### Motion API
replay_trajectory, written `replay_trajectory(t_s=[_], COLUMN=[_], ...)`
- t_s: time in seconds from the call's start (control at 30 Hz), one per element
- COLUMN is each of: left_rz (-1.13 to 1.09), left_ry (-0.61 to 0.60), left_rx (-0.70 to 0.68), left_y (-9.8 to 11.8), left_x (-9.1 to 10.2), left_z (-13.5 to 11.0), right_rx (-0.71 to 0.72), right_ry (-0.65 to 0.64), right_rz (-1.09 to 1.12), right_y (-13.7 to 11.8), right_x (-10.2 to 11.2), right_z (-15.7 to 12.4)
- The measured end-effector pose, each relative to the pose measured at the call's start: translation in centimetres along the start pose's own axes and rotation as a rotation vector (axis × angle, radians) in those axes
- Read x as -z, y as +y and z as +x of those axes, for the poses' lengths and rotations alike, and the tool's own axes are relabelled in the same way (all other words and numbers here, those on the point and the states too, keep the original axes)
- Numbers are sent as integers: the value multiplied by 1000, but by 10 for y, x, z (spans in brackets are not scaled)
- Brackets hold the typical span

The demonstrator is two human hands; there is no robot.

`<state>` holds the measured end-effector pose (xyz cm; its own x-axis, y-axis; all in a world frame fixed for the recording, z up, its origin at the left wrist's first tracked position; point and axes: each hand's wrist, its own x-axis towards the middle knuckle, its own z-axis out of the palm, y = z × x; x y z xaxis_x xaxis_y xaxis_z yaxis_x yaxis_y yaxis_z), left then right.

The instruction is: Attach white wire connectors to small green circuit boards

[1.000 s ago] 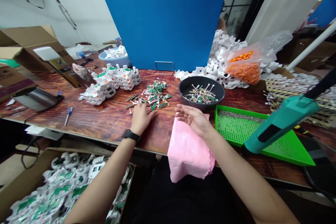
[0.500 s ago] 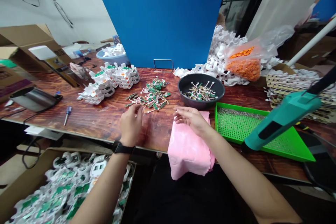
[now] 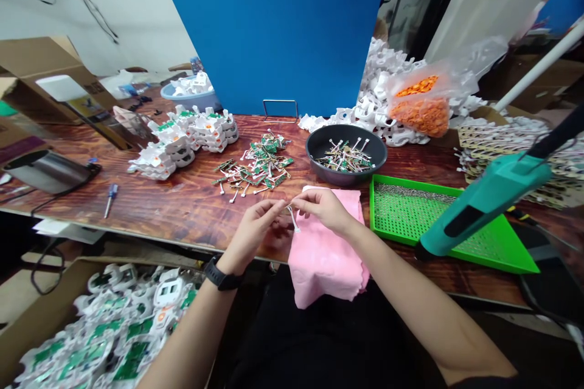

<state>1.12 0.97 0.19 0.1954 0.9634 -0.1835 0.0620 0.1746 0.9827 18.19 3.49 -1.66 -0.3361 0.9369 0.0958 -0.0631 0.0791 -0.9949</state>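
Observation:
My left hand (image 3: 258,225) and my right hand (image 3: 325,206) meet above the front of the wooden table (image 3: 182,206). Both pinch a small part with a white connector on thin wires (image 3: 292,217), held between their fingertips. Under my right hand lies a pink cloth (image 3: 326,261) that hangs over the table edge. Behind the hands is a loose heap of small green circuit boards with wires (image 3: 258,167). A dark round bowl (image 3: 319,149) with more wired parts stands to the right of the heap.
A green perforated tray (image 3: 456,237) lies at the right, with a teal power tool (image 3: 483,200) hanging above it. White plastic housings (image 3: 182,140) are stacked at back left, more with a bag of orange parts (image 3: 420,106) at back right. A cardboard box of housings (image 3: 104,328) sits below left.
My left hand left the heap of boards, drew back towards me and came over to my right hand. Both now pinch the small wired part, which was not visible before.

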Motion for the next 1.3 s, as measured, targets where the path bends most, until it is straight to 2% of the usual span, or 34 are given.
replay_trajectory(t_s=[0.1,0.23,0.63,0.7,0.77,0.87,0.97,1.07,1.13,1.23,1.3], left_rz=[80,144,201,229,356,689,1073,1366,1435,1281,963], left_ry=[-20,-32,-21,16,92,248,335,312,292,329,363], left_rx=[10,-44,-80,-122,-219,-392,-520,-544,-527,-528,-485], left_y=[-9,-17,-18,-18,-17,-16,-13,-10,-8,-7,-7], left_x=[4,6,5,7,12,24,36,42,43,40,33], left_z=[0,1,5,8,15,31,52,67,72,69,61], right_rx=[-17,-32,-101,-132,-153,-146,-123,-140,-191,-265,-260], right_ry=[34,38,48,67,129,284,326,283,265,251,237], right_rz=[-1,13,84,254,565,1018,1195,1184,1121,910,703], right_y=[-2,-4,-4,-7,-9,-12,-14,-16,-16,-14,-12], right_x=[0,-1,0,4,11,27,39,39,35,25,16], right_z=[0,0,0,1,3,6,8,7,5,3,2])
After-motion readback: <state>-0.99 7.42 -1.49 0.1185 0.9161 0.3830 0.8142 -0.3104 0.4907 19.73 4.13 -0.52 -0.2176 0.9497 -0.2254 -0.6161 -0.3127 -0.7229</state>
